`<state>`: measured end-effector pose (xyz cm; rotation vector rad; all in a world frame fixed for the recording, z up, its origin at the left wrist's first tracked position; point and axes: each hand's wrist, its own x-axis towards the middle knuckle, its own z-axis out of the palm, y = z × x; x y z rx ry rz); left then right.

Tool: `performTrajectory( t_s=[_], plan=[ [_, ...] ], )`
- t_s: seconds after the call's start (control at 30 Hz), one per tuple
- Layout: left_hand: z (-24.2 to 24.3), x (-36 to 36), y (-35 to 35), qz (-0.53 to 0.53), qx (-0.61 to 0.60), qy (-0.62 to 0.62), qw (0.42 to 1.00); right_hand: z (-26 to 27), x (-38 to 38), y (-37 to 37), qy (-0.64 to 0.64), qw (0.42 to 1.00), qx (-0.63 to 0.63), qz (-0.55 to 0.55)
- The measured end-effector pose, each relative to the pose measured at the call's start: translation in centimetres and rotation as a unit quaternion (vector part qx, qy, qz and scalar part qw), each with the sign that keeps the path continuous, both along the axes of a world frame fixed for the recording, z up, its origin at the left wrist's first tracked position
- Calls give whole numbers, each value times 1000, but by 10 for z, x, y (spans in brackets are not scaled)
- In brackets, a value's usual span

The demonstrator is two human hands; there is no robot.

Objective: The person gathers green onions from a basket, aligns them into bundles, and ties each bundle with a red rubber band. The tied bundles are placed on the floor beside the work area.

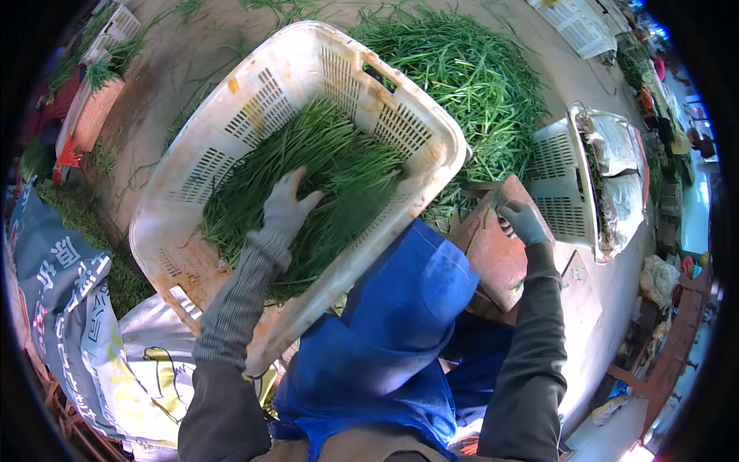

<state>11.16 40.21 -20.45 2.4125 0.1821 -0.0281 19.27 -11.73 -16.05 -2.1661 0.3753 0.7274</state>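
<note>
My left hand [287,203], in a pale glove, reaches into a large white plastic crate [151,216] tilted before me. Its thumb and fingers are apart over a bed of long green leaves, apparently Chinese chives [352,159]. My right hand [522,221], also gloved, is curled above a reddish board [485,245]. A thin green blade [478,225] lies by its fingertips, along with a small dark-and-light striped item [506,227]. Whether the fingers grip either one cannot be made out. A blue apron [398,323] covers my lap against the crate's near side.
Beyond the crate a big heap of loose greens [479,86] covers the floor. A second white crate [557,185], with a silvery sheet on it, stands at right. Printed sacks [63,323] lie at left. Another crate [577,26] is at the far right.
</note>
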Motion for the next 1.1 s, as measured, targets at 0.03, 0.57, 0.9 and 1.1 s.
performTrajectory(
  t_s=[0.03, 0.57, 0.9, 1.1],
  plan=[
    [-15, 23, 1, -23, 109, 23, 994, -1, -1, 3, 4, 1000, -8, 16],
    [-129, 186, 76, -15, 180, 231, 956, -4, 6, 7, -21, 998, -50, -23],
    [-138, 177, 126, 104, 86, 154, 979, 95, 46, 109, -174, 984, 18, -13],
    [-137, 149, 137, 141, 44, 68, 987, 50, 87, 293, -86, 936, 118, 320]
  ],
)
